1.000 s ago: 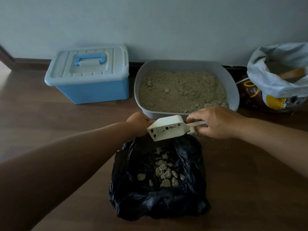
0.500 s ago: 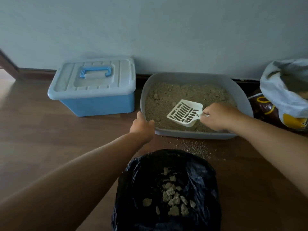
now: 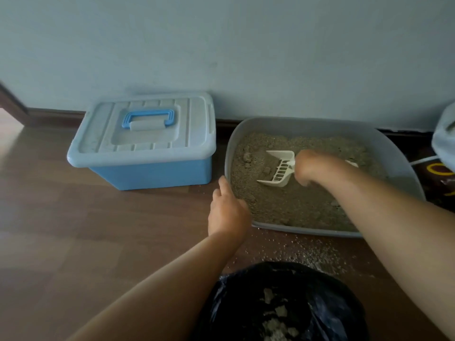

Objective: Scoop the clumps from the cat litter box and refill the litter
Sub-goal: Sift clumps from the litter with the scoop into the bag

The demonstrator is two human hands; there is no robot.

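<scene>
Against the wall at the left stands a blue storage box [image 3: 141, 148] with its lid on. Just right of it, the left hand [image 3: 227, 212] grips the near-left corner of the grey litter box [image 3: 398, 166], thumb laid along the outer wall and fingers curled at the rim, bracing it. Inside, the sandy litter holds a few clumps [image 3: 247, 157] near the left wall. The white slotted scoop [image 3: 278, 168] lies dug into the litter with its mouth facing those clumps. The right hand [image 3: 307, 168], blurred, is wrapped around its handle. At the far right edge, part of a litter sack [image 3: 443, 134] shows. Near the viewer, a black bag [image 3: 320, 303] lies open on the wooden floor with collected clumps [image 3: 275, 323] inside, and spilled granules [image 3: 302, 252] lie between it and the box.

Scooping appears to be the step in hand; refilling has not begun. The next move likely calls for pushing the scoop leftward under the clumps, lifting it level, and letting loose litter sift through before carrying it to the bag.
</scene>
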